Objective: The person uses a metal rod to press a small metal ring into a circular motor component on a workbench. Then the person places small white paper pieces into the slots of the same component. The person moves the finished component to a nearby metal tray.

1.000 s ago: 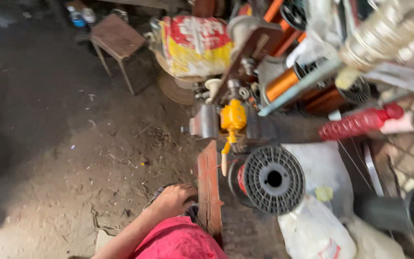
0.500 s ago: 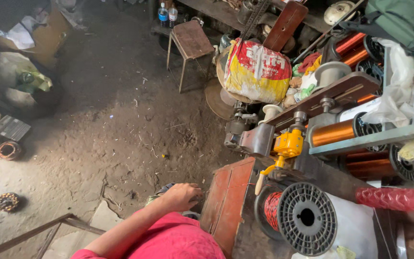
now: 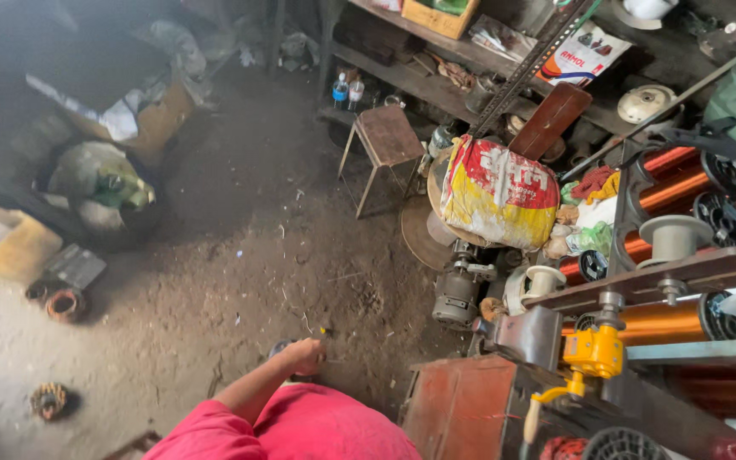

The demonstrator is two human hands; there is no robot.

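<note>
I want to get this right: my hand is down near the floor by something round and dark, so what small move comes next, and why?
Probably close the fingers around the small dark round object and lift it. The hand rests low beside it on the dirt floor, and the view does not show a firm grasp on it yet.

The floor (image 3: 215, 281) is rough, matt earth, dusty and strewn with small bits, and the little stool (image 3: 388, 136) has a worn, dull wooden seat on thin metal legs. The sack (image 3: 497, 192) looks like woven plastic with a slight shine, while the spools (image 3: 659, 321) carry glossy copper wire — smooth and bright orange. The box (image 3: 462, 409) is painted metal, matt and rusty, and the sleeve (image 3: 300, 426) is soft pink cloth.
</note>
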